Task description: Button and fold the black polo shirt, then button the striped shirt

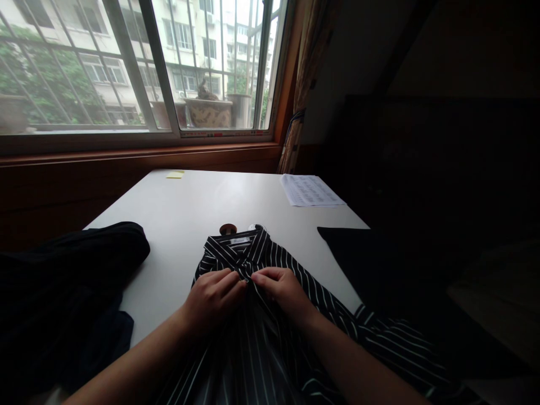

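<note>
A black shirt with white stripes [253, 343] lies front up on the white table [202, 197], its collar toward the window and one sleeve stretched out to the right. My left hand [217, 292] is closed on the front placket just below the collar. Opposite it, my right hand [280, 289] pinches the placket's other side between thumb and forefinger. A small button [247, 280] shows between my fingertips. Whether it sits in a buttonhole cannot be made out. A pale label [239, 241] is visible inside the collar.
Dark clothing [71, 281] is heaped at the left edge. A dark flat cloth [379, 281] lies at the right. Printed sheets [312, 190] and a yellow sticky pad [175, 175] lie at the back. A round brown object [228, 229] sits just beyond the collar.
</note>
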A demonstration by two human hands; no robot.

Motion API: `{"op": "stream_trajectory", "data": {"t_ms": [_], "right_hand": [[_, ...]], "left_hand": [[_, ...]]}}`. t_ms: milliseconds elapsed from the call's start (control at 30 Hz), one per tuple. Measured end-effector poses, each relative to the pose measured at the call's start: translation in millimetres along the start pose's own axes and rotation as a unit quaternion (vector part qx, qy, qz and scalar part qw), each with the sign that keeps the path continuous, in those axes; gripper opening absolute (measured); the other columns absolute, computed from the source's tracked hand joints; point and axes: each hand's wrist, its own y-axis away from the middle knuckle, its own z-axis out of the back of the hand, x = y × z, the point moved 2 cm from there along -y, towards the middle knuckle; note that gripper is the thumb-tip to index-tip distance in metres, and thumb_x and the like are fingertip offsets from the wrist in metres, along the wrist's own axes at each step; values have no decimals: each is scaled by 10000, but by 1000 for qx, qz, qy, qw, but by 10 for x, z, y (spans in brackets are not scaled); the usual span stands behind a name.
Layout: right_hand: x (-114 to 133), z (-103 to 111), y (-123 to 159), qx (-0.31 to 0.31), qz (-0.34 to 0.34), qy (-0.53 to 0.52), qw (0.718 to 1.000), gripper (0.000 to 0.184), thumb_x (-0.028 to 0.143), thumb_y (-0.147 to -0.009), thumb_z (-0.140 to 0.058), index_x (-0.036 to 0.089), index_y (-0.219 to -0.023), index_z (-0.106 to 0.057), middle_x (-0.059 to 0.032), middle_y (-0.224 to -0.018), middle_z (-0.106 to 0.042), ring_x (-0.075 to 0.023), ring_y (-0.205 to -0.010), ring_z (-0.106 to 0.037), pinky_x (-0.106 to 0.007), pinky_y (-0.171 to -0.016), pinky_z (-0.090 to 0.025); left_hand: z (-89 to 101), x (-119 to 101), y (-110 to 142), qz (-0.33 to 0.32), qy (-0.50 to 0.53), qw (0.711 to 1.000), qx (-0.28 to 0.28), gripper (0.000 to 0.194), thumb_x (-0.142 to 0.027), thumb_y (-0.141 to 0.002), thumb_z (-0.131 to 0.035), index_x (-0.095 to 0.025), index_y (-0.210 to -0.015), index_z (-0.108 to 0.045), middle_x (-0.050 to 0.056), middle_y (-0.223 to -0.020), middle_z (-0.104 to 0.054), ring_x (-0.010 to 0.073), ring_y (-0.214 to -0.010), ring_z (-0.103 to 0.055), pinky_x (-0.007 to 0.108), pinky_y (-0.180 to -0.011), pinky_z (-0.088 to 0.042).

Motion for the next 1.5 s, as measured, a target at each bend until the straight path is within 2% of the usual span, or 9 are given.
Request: {"op": "stream_trajectory", "data": {"t_ms": [233, 433, 500, 600, 733, 1000, 1267, 1400, 1500], "right_hand": [[1, -11, -17, 26, 6, -5, 1000, 294, 408, -851, -647, 156, -717, -714, 3, -663, -641, -74, -480, -489, -219, -475, -344], [-24, -9, -24, 35, -7, -12, 999, 237, 383, -811, -696, 164, -882, -753, 7, -686, -657, -81, -513, -500, -219, -502, -369], [-35, -3, -22, 38, -7, -15, 999, 232, 372, -796, -719, 174, -909, -759, -1, -722, -678, -100, -571, -542, -233, -554, -414], [-38, 12, -25, 50, 4, -20, 999, 237, 378, -799, -727, 185, -931, -764, -32, -866, -726, -162, -781, -641, -287, -735, -491], [-39, 38, -47, 57, 11, 3, 998, 248, 397, -790, -744, 192, -927, -771, -49, -945, -742, -208, -928, -658, -342, -873, -486], [-44, 41, -73, 71, 5, 17, 997, 267, 398, -743, -797, 203, -923, -777, -47, -928, -750, -217, -922, -668, -361, -878, -495], [-31, 28, -54, 70, 3, 8, 997, 276, 378, -712, -821, 198, -917, -773, -40, -916, -747, -212, -909, -671, -371, -884, -503], [-42, 26, -57, 74, 6, 9, 997, 274, 386, -724, -812, 199, -921, -772, -42, -915, -745, -211, -896, -675, -376, -869, -511], [-44, 30, -60, 74, 7, 4, 997, 282, 391, -723, -816, 204, -929, -769, -46, -934, -745, -211, -907, -676, -378, -873, -511]], "left_hand": [[2, -8, 2, -6, 4, 1000, -8, 101, -186, -965, -530, -165, -893, -597, -1, -713, -551, 147, -618, -460, 295, -540, -342], [-5, -5, 9, -7, -1, 1000, -1, 121, -190, -964, -532, -169, -860, -588, -5, -697, -533, 147, -612, -443, 304, -545, -326], [-3, -7, 13, -6, -4, 1000, 2, 135, -193, -966, -531, -172, -843, -582, -5, -698, -535, 145, -611, -439, 304, -548, -322], [6, -8, 12, -6, -4, 1000, -1, 147, -191, -971, -523, -172, -835, -578, -6, -698, -535, 141, -610, -436, 300, -550, -318], [16, -9, 1, -9, -3, 1000, -3, 155, -189, -975, -512, -172, -835, -575, -8, -691, -532, 140, -605, -433, 302, -549, -313], [-28, 4, 24, -11, 13, 1000, 5, 135, -191, -968, -521, -171, -844, -572, 3, -728, -583, 145, -615, -495, 290, -561, -376], [-106, 63, 18, 44, 115, 992, 15, 129, -175, -975, -488, -168, -872, -566, 12, -780, -635, 118, -632, -583, 233, -566, -452], [-123, 81, 36, 65, 150, 986, 14, 57, -180, -972, -507, -168, -972, -562, 21, -833, -665, 129, -674, -632, 240, -596, -501], [-113, 89, 47, 74, 156, 985, -6, 138, -203, -971, -528, -158, -1100, -552, 36, -873, -685, 145, -714, -664, 257, -633, -542]]}}
